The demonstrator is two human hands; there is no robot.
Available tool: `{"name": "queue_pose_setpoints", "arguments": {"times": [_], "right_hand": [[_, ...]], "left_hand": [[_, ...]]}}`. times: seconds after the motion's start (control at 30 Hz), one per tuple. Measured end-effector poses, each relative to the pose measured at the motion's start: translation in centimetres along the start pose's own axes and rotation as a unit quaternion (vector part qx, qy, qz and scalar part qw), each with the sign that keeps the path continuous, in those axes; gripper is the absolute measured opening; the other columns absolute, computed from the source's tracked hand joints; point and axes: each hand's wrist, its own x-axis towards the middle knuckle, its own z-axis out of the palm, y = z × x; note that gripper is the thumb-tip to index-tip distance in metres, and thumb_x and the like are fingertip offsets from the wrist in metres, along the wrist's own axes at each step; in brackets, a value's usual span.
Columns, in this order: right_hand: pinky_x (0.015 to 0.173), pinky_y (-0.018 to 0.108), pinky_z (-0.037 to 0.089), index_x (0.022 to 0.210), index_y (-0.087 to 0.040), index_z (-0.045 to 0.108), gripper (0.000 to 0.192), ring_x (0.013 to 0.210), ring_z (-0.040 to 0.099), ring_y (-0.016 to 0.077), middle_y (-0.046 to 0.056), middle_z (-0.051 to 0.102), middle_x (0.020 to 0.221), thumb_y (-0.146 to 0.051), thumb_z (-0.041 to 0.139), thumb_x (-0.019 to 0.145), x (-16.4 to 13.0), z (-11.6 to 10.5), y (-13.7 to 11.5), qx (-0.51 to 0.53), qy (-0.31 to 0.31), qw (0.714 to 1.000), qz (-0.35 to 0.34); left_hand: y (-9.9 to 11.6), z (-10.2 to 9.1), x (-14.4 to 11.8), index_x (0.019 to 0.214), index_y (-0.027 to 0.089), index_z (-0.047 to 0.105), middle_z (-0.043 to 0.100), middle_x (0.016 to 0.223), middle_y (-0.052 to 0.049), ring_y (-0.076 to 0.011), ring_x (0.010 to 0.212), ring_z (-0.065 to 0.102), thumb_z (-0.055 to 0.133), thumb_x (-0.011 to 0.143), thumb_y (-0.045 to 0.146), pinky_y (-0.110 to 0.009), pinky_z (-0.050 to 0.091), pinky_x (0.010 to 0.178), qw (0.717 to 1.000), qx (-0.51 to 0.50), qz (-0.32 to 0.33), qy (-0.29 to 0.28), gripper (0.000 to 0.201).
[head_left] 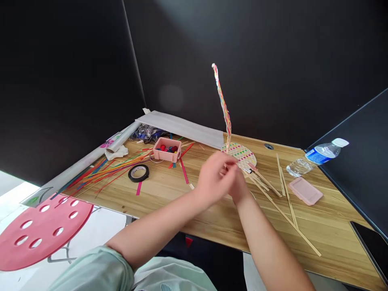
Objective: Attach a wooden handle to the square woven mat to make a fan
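Observation:
A woven fan (pixel 224 105), seen nearly edge-on, stands upright above my hands with its multicoloured strips narrowed to a thin band. Its pale wooden handle (pixel 228 142) runs down into my left hand (pixel 216 173), whose fingers are bent and closed around it. My right hand (pixel 239 188) is close against the left one, low on the handle. Most of its fingers are hidden behind the left hand, so its grip does not show. Just behind the hands, a second round woven fan (pixel 245 152) lies flat on the table.
Left on the wooden table (pixel 169 194) are coloured strips (pixel 112 170), black tape (pixel 138 173) and a pink basket (pixel 167 156) with small items. Right are bamboo strips (pixel 287 206), a pink soap-box-like case (pixel 305 190), a tilted water bottle (pixel 318 157) and a phone (pixel 371 248). Dark panels surround the table.

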Motion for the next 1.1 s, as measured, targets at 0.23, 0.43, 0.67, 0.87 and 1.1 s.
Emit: {"name": "queue_pose_setpoints", "arguments": {"times": [0.23, 0.43, 0.67, 0.87, 1.1], "right_hand": [[0.035, 0.018, 0.019, 0.082, -0.026, 0.045, 0.034, 0.035, 0.024, 0.0054, -0.011, 0.035, 0.049, -0.056, 0.06, 0.085, -3.2, 3.0, 1.2, 0.089, -0.118, 0.989, 0.007], [0.039, 0.021, 0.024, 0.082, -0.025, 0.043, 0.023, 0.04, 0.033, 0.0076, -0.01, 0.04, 0.052, -0.043, 0.051, 0.096, -4.0, 2.8, 1.9, -0.016, -0.075, 0.988, -0.134], [0.062, 0.027, 0.043, 0.082, -0.023, 0.048, 0.019, 0.063, 0.055, 0.0131, -0.003, 0.057, 0.068, -0.035, 0.048, 0.097, -3.7, 1.8, 1.0, -0.23, -0.023, 0.953, -0.195], [0.085, 0.034, 0.049, 0.098, -0.023, 0.06, 0.016, 0.093, 0.061, 0.0188, 0.004, 0.065, 0.096, -0.036, 0.053, 0.093, -3.1, 1.5, -0.1, -0.141, 0.124, 0.931, -0.313], [0.073, 0.032, 0.052, 0.087, -0.022, 0.064, 0.013, 0.079, 0.064, 0.0176, 0.003, 0.067, 0.082, -0.034, 0.067, 0.084, -2.7, 0.8, 0.4, -0.085, 0.152, 0.948, -0.265]], "left_hand": [[-1.9, -0.7, 2.1, 0.084, 0.018, 0.064, 0.066, 0.081, -0.002, -0.0123, 0.075, 0.062, 0.064, 0.085, 0.028, -0.025, 0.051, 0.071, 0.979, 0.063, 0.139, 0.132, 0.01], [-0.4, -1.2, 1.3, 0.081, 0.017, 0.064, 0.067, 0.077, -0.001, -0.0099, 0.069, 0.063, 0.071, 0.078, 0.024, -0.021, 0.051, 0.065, 0.984, -0.05, 0.07, 0.159, 0.01], [-1.4, -1.8, 3.4, 0.078, 0.016, 0.064, 0.062, 0.065, 0.003, -0.0064, 0.058, 0.056, 0.077, 0.07, 0.028, -0.017, 0.045, 0.056, 0.964, -0.25, -0.075, 0.059, 0.019], [-3.1, -2.7, 3.9, 0.068, 0.016, 0.063, 0.061, 0.061, 0.003, -0.0074, 0.056, 0.055, 0.081, 0.067, 0.036, -0.02, 0.046, 0.057, 0.975, -0.213, -0.066, -0.011, 0.027], [-3.5, -2.9, 3.4, 0.072, 0.016, 0.063, 0.062, 0.07, 0.001, -0.0081, 0.061, 0.054, 0.078, 0.072, 0.035, -0.021, 0.045, 0.06, 0.982, -0.163, -0.042, -0.08, 0.023]]}}
